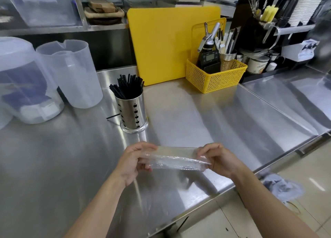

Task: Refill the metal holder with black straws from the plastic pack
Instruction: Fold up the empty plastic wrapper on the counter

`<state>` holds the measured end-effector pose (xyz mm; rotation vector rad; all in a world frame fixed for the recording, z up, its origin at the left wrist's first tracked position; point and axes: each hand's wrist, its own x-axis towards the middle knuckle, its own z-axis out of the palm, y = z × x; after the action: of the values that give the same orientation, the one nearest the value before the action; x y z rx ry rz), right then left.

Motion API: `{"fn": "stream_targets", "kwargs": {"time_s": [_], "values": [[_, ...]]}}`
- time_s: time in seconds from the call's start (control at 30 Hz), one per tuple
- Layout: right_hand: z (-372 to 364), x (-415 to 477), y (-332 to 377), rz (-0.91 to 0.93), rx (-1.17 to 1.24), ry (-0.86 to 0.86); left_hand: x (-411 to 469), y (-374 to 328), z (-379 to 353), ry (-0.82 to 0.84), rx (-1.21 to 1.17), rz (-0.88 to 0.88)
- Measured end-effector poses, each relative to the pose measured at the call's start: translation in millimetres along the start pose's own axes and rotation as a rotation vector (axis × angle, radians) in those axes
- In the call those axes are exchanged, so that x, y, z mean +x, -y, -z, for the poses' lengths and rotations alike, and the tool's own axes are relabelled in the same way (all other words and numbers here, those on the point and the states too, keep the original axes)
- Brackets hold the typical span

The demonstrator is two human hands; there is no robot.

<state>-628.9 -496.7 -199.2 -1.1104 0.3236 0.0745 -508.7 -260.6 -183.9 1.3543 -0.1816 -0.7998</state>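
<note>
A clear plastic pack (176,159) is stretched flat between both hands above the steel counter; no straws show inside it. My left hand (133,161) pinches its left end and my right hand (221,159) pinches its right end. Beyond the hands, the metal holder (131,112) stands upright on the counter, packed with black straws (128,87) that fan out of its top. One loose black straw (112,116) lies on the counter just left of the holder's base.
Two translucent plastic pitchers (73,72) and a lidded container (21,83) stand at the left. A yellow cutting board (161,45) leans at the back, beside a yellow basket (215,78) of utensils. The counter edge (223,187) runs diagonally at the lower right.
</note>
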Motion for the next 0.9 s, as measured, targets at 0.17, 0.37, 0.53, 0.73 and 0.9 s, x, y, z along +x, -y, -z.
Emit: {"fn": "stream_targets", "kwargs": {"time_s": [0.17, 0.37, 0.53, 0.73, 0.9], "values": [[10.2, -3.1, -1.0, -0.056, -0.005, -0.035, 8.2, 5.1, -5.7, 0.104, -0.124, 0.059], [28.9, -11.2, 4.0, 0.038, 0.007, -0.275, 24.3, 14.0, -40.2, 0.123, 0.073, 0.07], [57.2, -26.3, 18.3, 0.101, -0.065, -0.46, 46.3, 25.8, -79.7, 0.08, 0.061, 0.063], [124.7, -46.2, 36.9, 0.143, -0.229, -0.551, 71.0, 40.1, -160.5, 0.046, 0.1, 0.047], [200.9, -73.1, 61.1, 0.154, -0.364, -0.557, 90.5, 63.7, -247.0, -0.014, 0.112, 0.014]]}}
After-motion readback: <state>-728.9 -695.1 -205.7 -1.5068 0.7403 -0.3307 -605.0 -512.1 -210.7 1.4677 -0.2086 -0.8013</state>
